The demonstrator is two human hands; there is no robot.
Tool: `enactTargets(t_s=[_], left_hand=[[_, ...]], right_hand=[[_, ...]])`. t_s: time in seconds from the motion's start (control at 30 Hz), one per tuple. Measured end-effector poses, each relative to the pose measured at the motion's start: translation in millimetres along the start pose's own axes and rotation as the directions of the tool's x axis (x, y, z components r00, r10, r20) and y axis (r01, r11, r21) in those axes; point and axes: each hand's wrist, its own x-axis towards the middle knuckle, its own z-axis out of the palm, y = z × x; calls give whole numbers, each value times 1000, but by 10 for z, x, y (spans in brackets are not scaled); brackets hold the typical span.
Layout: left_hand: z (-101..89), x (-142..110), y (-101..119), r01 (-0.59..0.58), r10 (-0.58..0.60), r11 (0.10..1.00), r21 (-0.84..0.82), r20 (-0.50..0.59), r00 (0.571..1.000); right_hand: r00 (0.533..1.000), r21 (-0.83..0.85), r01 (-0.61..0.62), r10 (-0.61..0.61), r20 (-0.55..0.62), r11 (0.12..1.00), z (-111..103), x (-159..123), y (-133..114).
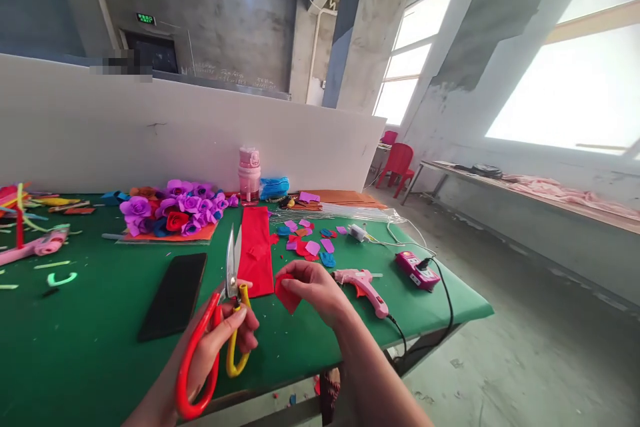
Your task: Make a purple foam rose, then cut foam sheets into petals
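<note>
My left hand (210, 347) is closed on a pair of scissors (231, 267) with one red and one yellow handle; the blades point up and are slightly apart. Between the fingertips of my right hand (315, 290) is a small red paper piece (287, 295), pinched at its upper edge. Behind the hands, a long red paper strip (257, 240) lies on the green table (280, 360). Beyond the right hand are scattered cut petals (313, 248) in purple, blue, red and orange. A pink glue gun (365, 287) lies just right of that hand.
Purple, red and blue paper roses (175, 210) are heaped at the back left. A black phone (175, 295) lies left of the scissors. A pink bottle (249, 175) stands before the white board (200, 130). A pink power strip (417, 271) with cords is at the right.
</note>
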Motion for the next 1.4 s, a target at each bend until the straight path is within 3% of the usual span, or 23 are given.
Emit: enactTargets(t_s=[0.13,0.23,0.3,0.4,0.57,0.77,0.93,1.13,1.4], left_hand=[[111,-4,-37,-66,66,997,-26,-12,998],[179,-14,-48,-67,68,997,-22,22,997],[206,-13,-54,-53,53,999,-8,35,998],[235,0,-66,-45,45,999,7,41,998],[270,19,-63,-65,64,998,21,65,996],[267,17,-67,-59,58,998,20,72,996],[262,22,-105,-73,73,997,1,76,995],[252,17,-106,-62,61,998,7,81,995],[222,6,-123,-69,68,998,8,101,993]], right_hand=[[990,-239,4,-37,-133,971,-514,140,-125],[930,-412,-135,-29,-366,901,-1013,424,-198],[903,-448,-202,-11,-430,871,-1270,679,-208],[872,-499,-310,32,-489,809,-1472,1043,-159],[857,-637,-405,29,-515,656,-1532,1276,-49],[939,-826,-302,-3,-345,476,-1434,1039,-36],[972,-920,-231,33,-233,316,-1286,994,30],[963,-953,-253,137,-231,166,-1234,1123,192],[934,-939,-332,168,-315,87,-1324,1262,98]])
